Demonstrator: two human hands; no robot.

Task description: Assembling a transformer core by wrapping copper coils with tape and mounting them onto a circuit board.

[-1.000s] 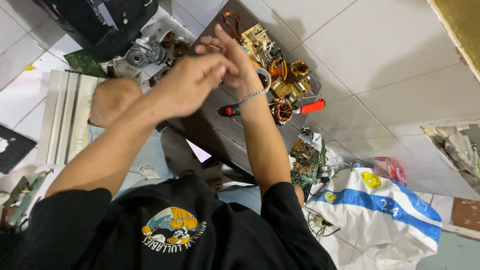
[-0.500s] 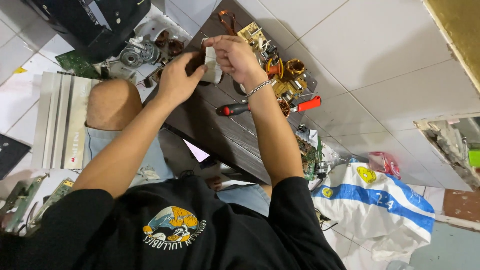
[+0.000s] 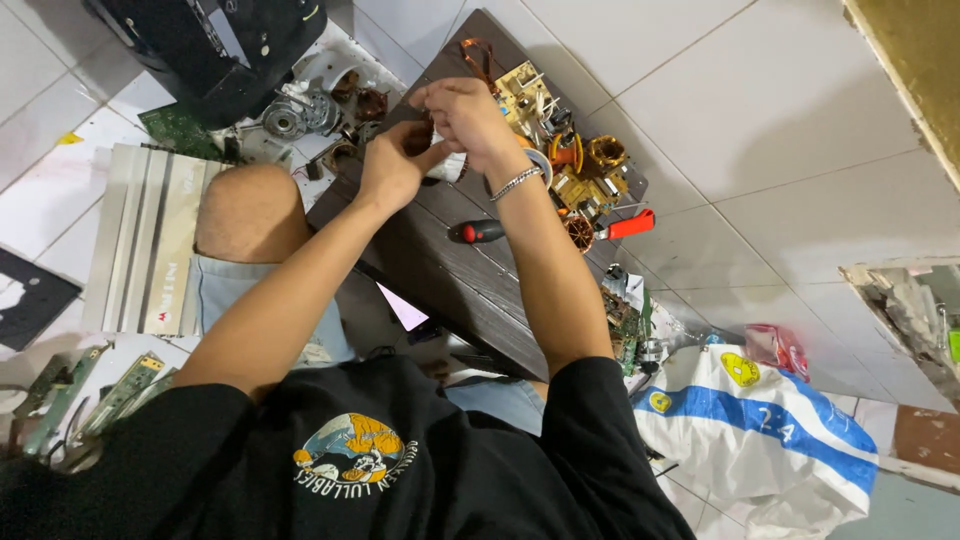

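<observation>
Left hand (image 3: 392,168): I see it clamped on a small white part (image 3: 447,168), above the dark wooden board (image 3: 440,270).
Right hand (image 3: 468,118): fingers closed on the same part from above; bracelet at wrist.
Part position: between both hands, over the board's far end.
Nearby: red-handled screwdriver (image 3: 482,233), circuit board with copper coils (image 3: 575,170).
</observation>
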